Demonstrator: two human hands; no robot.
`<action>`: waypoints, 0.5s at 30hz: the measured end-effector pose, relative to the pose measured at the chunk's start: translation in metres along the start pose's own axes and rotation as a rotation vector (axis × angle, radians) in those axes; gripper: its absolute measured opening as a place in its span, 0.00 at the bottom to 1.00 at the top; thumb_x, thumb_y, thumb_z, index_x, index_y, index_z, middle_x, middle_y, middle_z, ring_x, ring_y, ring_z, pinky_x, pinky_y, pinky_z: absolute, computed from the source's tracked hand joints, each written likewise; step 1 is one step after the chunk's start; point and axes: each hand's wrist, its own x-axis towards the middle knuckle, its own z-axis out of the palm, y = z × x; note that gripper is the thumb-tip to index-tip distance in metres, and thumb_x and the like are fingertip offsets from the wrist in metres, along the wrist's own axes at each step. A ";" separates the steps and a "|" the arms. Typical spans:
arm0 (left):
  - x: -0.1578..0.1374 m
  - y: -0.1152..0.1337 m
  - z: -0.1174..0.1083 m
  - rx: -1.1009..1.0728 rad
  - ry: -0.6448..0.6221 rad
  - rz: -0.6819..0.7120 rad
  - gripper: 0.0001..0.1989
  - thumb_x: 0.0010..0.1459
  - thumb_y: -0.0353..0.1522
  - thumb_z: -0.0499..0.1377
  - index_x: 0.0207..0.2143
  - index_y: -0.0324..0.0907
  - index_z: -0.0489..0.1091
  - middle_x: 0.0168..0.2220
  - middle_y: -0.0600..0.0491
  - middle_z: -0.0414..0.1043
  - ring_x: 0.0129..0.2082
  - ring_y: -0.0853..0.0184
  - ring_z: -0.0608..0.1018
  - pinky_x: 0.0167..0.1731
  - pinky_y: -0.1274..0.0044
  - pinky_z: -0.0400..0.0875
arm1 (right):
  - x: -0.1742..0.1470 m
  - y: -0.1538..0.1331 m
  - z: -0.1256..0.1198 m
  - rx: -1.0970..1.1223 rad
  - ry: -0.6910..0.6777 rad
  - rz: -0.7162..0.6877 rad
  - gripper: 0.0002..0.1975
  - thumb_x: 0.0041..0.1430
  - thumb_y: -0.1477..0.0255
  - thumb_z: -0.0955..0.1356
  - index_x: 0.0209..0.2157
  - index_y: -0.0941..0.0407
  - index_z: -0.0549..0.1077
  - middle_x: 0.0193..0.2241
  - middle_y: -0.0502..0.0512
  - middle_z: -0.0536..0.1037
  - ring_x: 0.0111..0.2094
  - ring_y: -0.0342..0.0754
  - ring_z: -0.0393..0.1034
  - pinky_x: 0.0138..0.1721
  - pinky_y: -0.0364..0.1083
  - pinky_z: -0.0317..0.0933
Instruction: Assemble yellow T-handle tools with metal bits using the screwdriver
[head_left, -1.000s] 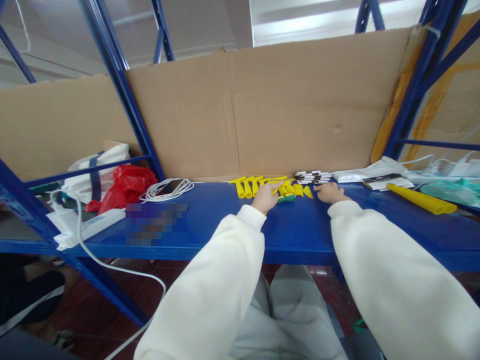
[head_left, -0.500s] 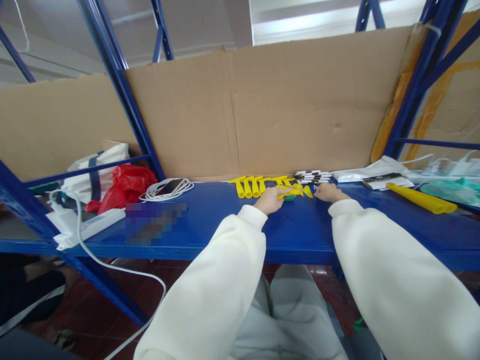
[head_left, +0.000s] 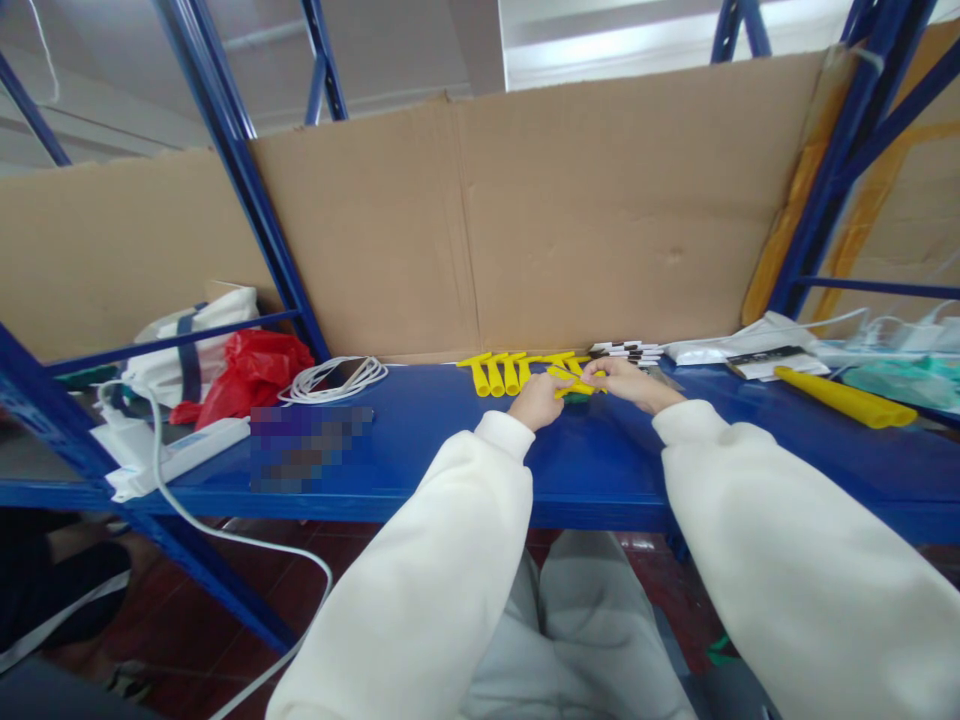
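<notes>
My left hand [head_left: 537, 402] is closed on a yellow plastic piece [head_left: 564, 389] just above the blue shelf [head_left: 435, 450]. Close beside it, my right hand [head_left: 628, 384] has its fingertips pinched at the right end of that piece. Whatever sits between those fingertips is too small to make out. Under the hands lies a small dark green object [head_left: 577, 398]. Several yellow T-shaped handles [head_left: 496, 374] stand in a row behind and left of my left hand. Behind my right hand is a stack of black-and-white strips [head_left: 625, 352].
On the left lie a coiled white cable [head_left: 334, 379], a red plastic bag [head_left: 259, 365] and a white power strip [head_left: 199, 450]. A long yellow tube [head_left: 844, 398] and white packets [head_left: 739, 345] lie right. Cardboard [head_left: 570, 220] closes off the back. A person's leg shows lower left.
My right hand has moved left, from beside the black-and-white strips to the yellow piece in my left hand. My left hand has hardly moved.
</notes>
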 end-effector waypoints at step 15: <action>-0.007 0.009 -0.005 0.206 -0.060 0.011 0.25 0.59 0.20 0.56 0.56 0.43 0.77 0.52 0.43 0.80 0.54 0.59 0.80 0.58 0.69 0.72 | -0.008 -0.014 0.005 -0.148 -0.039 0.024 0.04 0.47 0.76 0.68 0.21 0.55 0.74 0.26 0.51 0.79 0.33 0.48 0.72 0.40 0.45 0.67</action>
